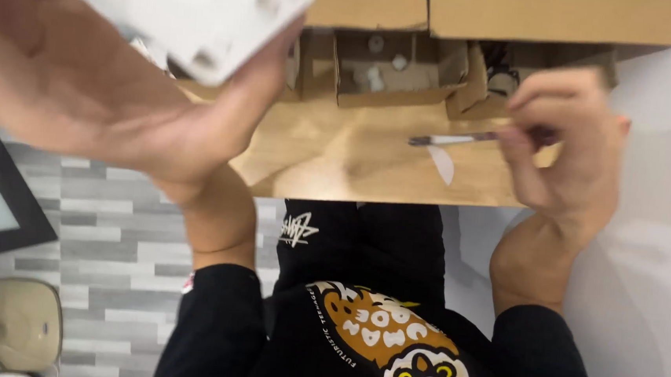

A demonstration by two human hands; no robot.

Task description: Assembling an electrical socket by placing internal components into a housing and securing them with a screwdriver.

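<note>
White part: a flat white plastic piece (187, 9) with rounded corners and small moulded bosses, held up close to the camera at the top left, well above the worktop and blurred.
Left hand: the left hand (99, 77) cradles the white part from beneath, palm open toward the camera, fingers (269, 66) curled up round its lower edge and pressed against it.
Tool: a slim screwdriver-like tool (465, 138) with a pale shaft, lying almost level over the worktop, its tip pointing left.
Right hand: the right hand (571, 146) pinches the tool's handle end between thumb and bunched fingertips (551, 81).
Step in hand: by the look of it, the part is being turned over and inspected while the tool is kept ready, tool and part well apart.
Next move calls for: as a judgement, steadying the part and lining the tool's tip up with one of the small bosses, which the blur makes hard to pick out.
Worktop: a light wooden worktop (337, 161), with a small pale scrap (441, 163) lying below the tool.
Boxes: open cardboard boxes (395, 71) along the far edge, divided into compartments holding small white pieces.
Surroundings: a dark sleeve and printed black top below; grey plank floor (105, 220) at left.
</note>
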